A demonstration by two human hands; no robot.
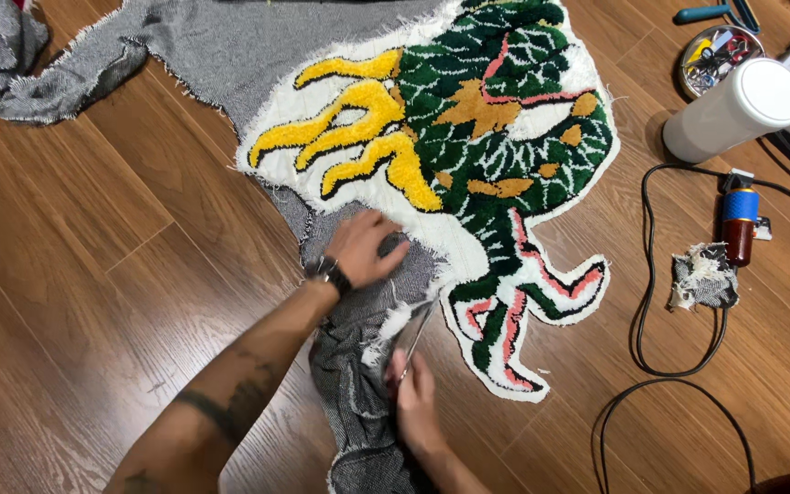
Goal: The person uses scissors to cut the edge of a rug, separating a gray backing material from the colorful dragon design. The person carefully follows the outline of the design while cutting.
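Note:
A tufted rug [468, 137] shaped like a creature, green with yellow, orange, pink and white parts, lies on the wooden floor [93, 274]. Grey backing cloth [358, 366] hangs off its lower left edge. My left hand [365, 247], with a dark watch at the wrist, presses flat on the grey cloth beside the rug's white border. My right hand [413, 402] grips scissors [411, 337] whose blades point up along the rug's edge, between the cloth and the white border.
More grey cloth [66, 64] trails to the upper left. On the right stand a white cylinder container [733, 110], a round tin of small tools [720, 57], a corded blue-and-red tool [741, 224], its black cable [646, 302] and a cloth scrap [704, 277].

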